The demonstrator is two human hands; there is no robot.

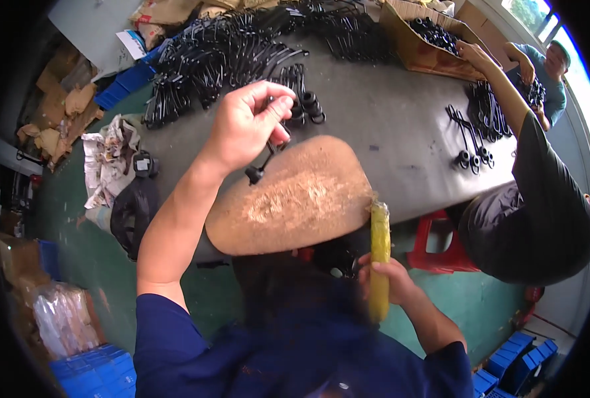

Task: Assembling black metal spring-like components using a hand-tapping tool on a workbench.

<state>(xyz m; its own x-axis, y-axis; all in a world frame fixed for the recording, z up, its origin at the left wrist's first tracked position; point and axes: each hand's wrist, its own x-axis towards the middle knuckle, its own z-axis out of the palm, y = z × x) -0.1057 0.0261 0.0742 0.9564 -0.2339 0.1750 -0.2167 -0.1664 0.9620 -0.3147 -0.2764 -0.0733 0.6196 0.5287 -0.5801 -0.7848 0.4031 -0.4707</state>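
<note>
**Pinch steady, keep clear**

The left grip [247, 127] pinches a black part [254, 174], its round end hanging over the left part of the board [295, 225]; whether the two touch, I cannot tell. The right grip [397, 281] is wrapped around a yellow stick [380, 233] beside the board's right end. Good handling here probably means a firm pinch, the part over the board's roughened middle, and the stick well away from the left fingers.

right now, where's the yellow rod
In the head view, right of centre: the yellow rod is held in the right hand, its upper end by the right edge of the worn brown board.
</note>
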